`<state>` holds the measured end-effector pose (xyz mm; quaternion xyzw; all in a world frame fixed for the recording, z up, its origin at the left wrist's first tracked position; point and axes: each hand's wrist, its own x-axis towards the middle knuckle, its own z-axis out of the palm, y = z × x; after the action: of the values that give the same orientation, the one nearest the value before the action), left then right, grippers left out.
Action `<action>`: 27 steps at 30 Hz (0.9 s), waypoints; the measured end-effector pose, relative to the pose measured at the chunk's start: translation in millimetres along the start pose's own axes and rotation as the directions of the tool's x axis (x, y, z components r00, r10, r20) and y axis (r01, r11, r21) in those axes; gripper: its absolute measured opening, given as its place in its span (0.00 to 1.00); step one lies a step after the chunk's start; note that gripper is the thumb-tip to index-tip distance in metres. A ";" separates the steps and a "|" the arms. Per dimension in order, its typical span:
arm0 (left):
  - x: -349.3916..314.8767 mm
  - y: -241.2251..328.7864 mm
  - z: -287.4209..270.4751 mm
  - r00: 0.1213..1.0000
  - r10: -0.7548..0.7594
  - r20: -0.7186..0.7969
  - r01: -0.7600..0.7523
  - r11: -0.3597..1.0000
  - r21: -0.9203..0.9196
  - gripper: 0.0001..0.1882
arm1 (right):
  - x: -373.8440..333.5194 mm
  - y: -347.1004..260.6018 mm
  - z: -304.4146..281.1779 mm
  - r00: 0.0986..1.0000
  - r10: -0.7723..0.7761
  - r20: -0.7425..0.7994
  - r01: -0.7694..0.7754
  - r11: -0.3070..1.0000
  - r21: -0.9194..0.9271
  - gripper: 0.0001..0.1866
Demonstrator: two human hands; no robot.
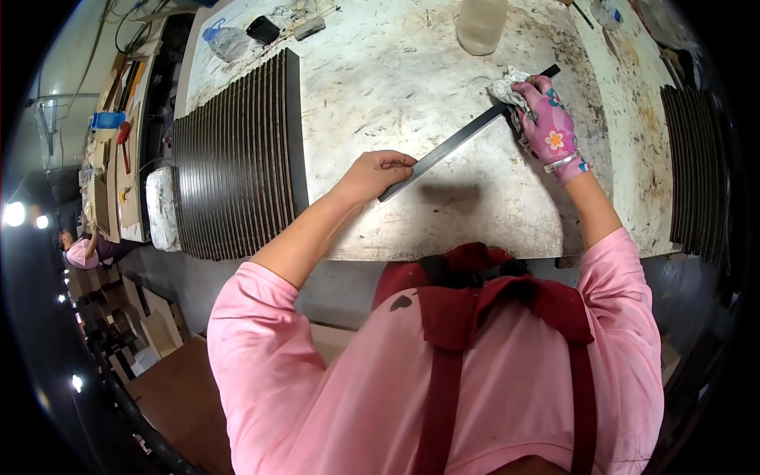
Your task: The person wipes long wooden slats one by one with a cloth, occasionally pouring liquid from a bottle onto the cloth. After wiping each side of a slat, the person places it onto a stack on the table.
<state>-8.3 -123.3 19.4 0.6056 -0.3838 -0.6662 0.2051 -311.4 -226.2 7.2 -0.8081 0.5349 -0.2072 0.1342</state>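
Observation:
A long, narrow dark metal bar (455, 147) lies slantwise over the worn white tabletop, its near end to the left and its far end to the right. My bare left hand (375, 176) pinches the near end between thumb and fingers. On my right hand (549, 125) is a pink flowered glove, with a clear band round the wrist. Its fingers close around a crumpled, stained white rag (508, 85), pressed onto the bar close to the far end. The bar's tip sticks out beyond the rag.
Many similar dark bars (237, 158) lie side by side at the left, and another row of bars (697, 166) at the far right. A cloudy container (481, 28), a plastic bottle (227, 41) and a black object (263, 30) stand at the back. Another person (83, 251) is far left.

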 end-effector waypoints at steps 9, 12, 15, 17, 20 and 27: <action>0.0 -4.3 -4.2 0.999 -0.011 0.032 0.010 1.000 0.006 0.15 | -0.7 -4.8 0.1 0.999 0.006 -0.048 -0.005 1.000 0.013 0.17; 0.5 -2.4 -6.6 0.999 -0.032 0.027 0.030 0.999 0.044 0.15 | 0.3 -5.0 4.0 0.998 0.007 -0.056 -0.006 1.000 0.006 0.18; -9.1 5.5 -3.0 1.000 -0.010 -0.005 0.011 0.988 0.153 0.17 | -1.8 -2.1 5.4 0.998 0.007 -0.070 -0.007 1.000 0.000 0.19; -20.4 -8.6 -12.4 0.993 0.112 -0.037 -0.106 0.984 0.140 0.18 | 0.8 2.1 4.1 0.998 -0.020 -0.063 0.021 1.000 0.014 0.19; -44.0 -52.2 -15.1 0.918 0.354 -0.179 -0.307 0.919 0.247 0.28 | 4.0 4.8 -3.0 0.998 -0.046 -0.032 0.048 0.997 0.062 0.19; -32.1 -84.5 28.8 0.652 0.657 -0.379 -0.345 0.701 0.624 0.16 | -11.5 -136.7 28.5 0.833 -0.501 0.236 0.487 0.866 0.118 0.05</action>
<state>-14.1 -39.5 -24.7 0.6718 -0.6185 -0.2392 0.3302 -191.1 -162.1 39.9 -0.9348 0.2804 -0.1415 0.1660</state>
